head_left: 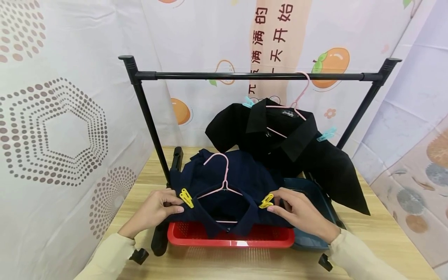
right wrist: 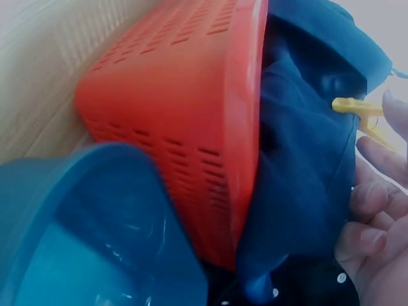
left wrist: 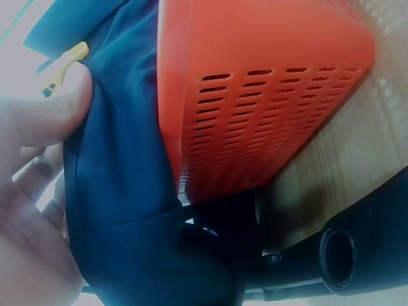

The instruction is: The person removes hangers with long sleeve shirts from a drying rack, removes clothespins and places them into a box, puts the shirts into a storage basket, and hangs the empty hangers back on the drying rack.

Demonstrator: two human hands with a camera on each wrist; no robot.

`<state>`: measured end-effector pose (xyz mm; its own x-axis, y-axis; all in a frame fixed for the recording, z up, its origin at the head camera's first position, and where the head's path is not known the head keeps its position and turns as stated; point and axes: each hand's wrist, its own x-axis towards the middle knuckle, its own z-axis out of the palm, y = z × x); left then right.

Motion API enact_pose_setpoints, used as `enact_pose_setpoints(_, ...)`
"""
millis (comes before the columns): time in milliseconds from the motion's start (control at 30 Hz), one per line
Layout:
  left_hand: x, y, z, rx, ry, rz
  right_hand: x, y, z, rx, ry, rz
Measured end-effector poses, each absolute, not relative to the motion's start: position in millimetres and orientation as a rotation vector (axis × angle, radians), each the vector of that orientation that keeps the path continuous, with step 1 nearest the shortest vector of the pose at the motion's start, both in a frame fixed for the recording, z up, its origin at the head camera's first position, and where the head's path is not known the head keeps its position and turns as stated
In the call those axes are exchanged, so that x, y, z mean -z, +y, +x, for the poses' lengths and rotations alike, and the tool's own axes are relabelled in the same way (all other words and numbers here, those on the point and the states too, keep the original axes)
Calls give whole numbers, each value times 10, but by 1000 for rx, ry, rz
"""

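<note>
A navy collared shirt (head_left: 241, 163) lies over a red basket (head_left: 231, 243), with a pink hanger (head_left: 225, 175) inside its neck. One yellow clothespin (head_left: 186, 198) sits on the shirt's left shoulder, another yellow clothespin (head_left: 266, 201) on its right. My left hand (head_left: 157, 208) pinches the shirt's fabric beside the left clothespin; in the left wrist view the thumb (left wrist: 73, 95) lies on the cloth's edge. With thumb and forefinger, my right hand (head_left: 297, 212) pinches the handles of the right clothespin, which also shows in the right wrist view.
A black shirt (head_left: 336, 167) hangs from the black rack's bar (head_left: 224, 76) on a pink hanger (head_left: 303, 87), with light-blue clothespins (head_left: 327, 134) on its shoulders. Beside the red basket stands a dark blue tub (head_left: 311, 237). The rack's feet (head_left: 160, 237) flank both containers.
</note>
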<state>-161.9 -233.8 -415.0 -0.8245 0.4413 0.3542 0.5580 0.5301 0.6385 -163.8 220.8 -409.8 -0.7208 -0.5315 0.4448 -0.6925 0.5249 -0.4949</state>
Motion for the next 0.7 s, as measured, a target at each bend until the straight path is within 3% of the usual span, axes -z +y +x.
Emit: enact_pose_setpoints(700, 4148, -2324, -1605, 1154, -2608, -848, 4034, 2120, -1638, -1064, -2360, 1077)
